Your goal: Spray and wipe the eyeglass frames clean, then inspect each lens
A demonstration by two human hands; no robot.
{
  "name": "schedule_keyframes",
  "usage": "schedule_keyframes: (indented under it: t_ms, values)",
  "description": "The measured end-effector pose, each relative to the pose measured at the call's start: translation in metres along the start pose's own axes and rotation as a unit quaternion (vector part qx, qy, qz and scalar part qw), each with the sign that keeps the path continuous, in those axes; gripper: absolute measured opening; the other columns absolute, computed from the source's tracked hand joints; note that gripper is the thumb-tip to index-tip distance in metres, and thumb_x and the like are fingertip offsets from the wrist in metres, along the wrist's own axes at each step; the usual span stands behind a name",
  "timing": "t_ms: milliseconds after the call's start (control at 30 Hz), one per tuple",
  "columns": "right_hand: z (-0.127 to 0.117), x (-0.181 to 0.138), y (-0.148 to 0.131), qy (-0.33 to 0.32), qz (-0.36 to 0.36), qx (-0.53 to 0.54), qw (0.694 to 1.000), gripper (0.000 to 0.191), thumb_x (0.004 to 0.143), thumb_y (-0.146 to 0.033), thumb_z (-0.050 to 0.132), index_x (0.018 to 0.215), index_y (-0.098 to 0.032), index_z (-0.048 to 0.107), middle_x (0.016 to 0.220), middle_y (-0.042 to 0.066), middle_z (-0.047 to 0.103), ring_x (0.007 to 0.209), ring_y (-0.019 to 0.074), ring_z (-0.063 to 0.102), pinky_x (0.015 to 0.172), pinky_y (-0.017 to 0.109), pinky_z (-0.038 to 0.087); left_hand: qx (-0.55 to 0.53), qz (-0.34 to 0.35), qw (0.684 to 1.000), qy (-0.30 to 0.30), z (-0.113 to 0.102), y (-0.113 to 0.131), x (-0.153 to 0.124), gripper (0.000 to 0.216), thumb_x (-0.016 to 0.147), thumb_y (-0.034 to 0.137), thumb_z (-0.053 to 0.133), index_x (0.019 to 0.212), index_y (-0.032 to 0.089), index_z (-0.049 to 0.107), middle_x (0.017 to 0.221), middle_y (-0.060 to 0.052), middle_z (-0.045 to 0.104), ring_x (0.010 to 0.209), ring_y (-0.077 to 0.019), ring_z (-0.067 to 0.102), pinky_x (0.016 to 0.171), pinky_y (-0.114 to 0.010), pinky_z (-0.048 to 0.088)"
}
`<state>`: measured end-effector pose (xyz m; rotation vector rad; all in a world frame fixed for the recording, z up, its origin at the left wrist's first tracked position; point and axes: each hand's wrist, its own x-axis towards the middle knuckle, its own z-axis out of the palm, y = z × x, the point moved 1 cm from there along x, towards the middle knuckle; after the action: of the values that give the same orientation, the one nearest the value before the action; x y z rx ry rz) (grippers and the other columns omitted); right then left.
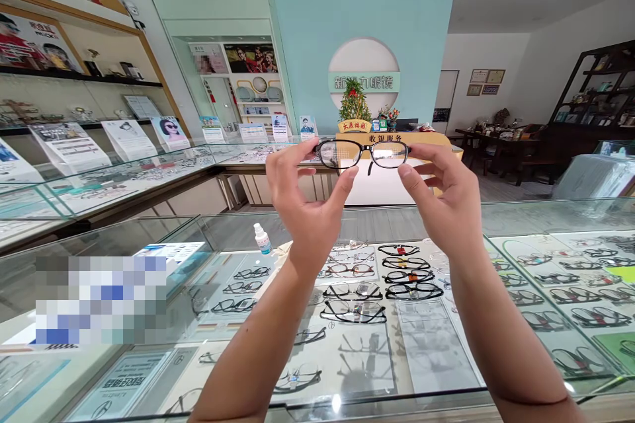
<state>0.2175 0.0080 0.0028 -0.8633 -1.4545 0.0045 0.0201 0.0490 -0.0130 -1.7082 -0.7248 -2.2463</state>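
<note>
A pair of black-framed glasses (364,153) is held up at eye level in front of me. My left hand (305,198) pinches the frame's left end between thumb and fingers. My right hand (444,195) pinches its right end the same way. Both lenses are clear and the shop shows through them. Below my arms lies a glass display counter (436,370) with several rows of frames under its top.
A small white spray bottle (262,238) stands on the counter below my left hand. More glass showcases (129,178) run along the left wall. A cashier desk (391,139) with a small decorated tree stands at the back. Dark shelving and a table fill the far right.
</note>
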Motion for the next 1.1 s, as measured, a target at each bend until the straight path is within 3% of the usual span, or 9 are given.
schedule_keyframes:
  t_ms: [167, 433, 667, 1100]
  values:
    - [0.003, 0.001, 0.005, -0.026, 0.025, 0.006, 0.999, 0.033, 0.104, -0.052, 0.068, 0.123, -0.026, 0.077, 0.118, 0.008, 0.084, 0.092, 0.0208, 0.081, 0.070, 0.034, 0.063, 0.058, 0.000, 0.998, 0.011, -0.001, 0.005, -0.002, 0.053, 0.091, 0.053, 0.086, 0.135, 0.030, 0.067, 0.126, -0.009, 0.068, 0.115, -0.0296, 0.066, 0.089, -0.043, 0.056]
    - [0.004, 0.002, 0.008, -0.028, 0.026, 0.007, 0.999, 0.033, 0.104, -0.052, 0.068, 0.123, -0.026, 0.076, 0.119, 0.007, 0.084, 0.091, 0.0205, 0.081, 0.074, 0.035, 0.064, 0.046, -0.008, 0.999, 0.009, 0.000, 0.006, -0.002, 0.053, 0.091, 0.053, 0.087, 0.135, 0.031, 0.068, 0.131, -0.009, 0.068, 0.120, -0.0301, 0.065, 0.093, -0.044, 0.056]
    - [0.003, 0.001, 0.005, 0.018, -0.001, 0.004, 1.000, 0.027, 0.105, -0.046, 0.069, 0.122, -0.027, 0.078, 0.122, 0.007, 0.083, 0.089, 0.0187, 0.080, 0.075, 0.035, 0.064, -0.004, -0.045, 0.999, -0.015, 0.005, -0.004, -0.002, 0.055, 0.095, 0.055, 0.084, 0.140, 0.030, 0.066, 0.141, -0.011, 0.067, 0.127, -0.0291, 0.068, 0.099, -0.042, 0.060]
    - [0.004, 0.003, 0.008, 0.098, -0.041, 0.078, 0.991, 0.019, 0.103, -0.045, 0.075, 0.105, -0.027, 0.080, 0.103, 0.003, 0.080, 0.076, 0.0151, 0.073, 0.065, 0.031, 0.058, -0.116, 0.000, 0.993, -0.007, 0.019, -0.029, -0.012, 0.056, 0.093, 0.052, 0.087, 0.142, 0.034, 0.066, 0.140, -0.008, 0.068, 0.128, -0.0278, 0.069, 0.095, -0.038, 0.063]
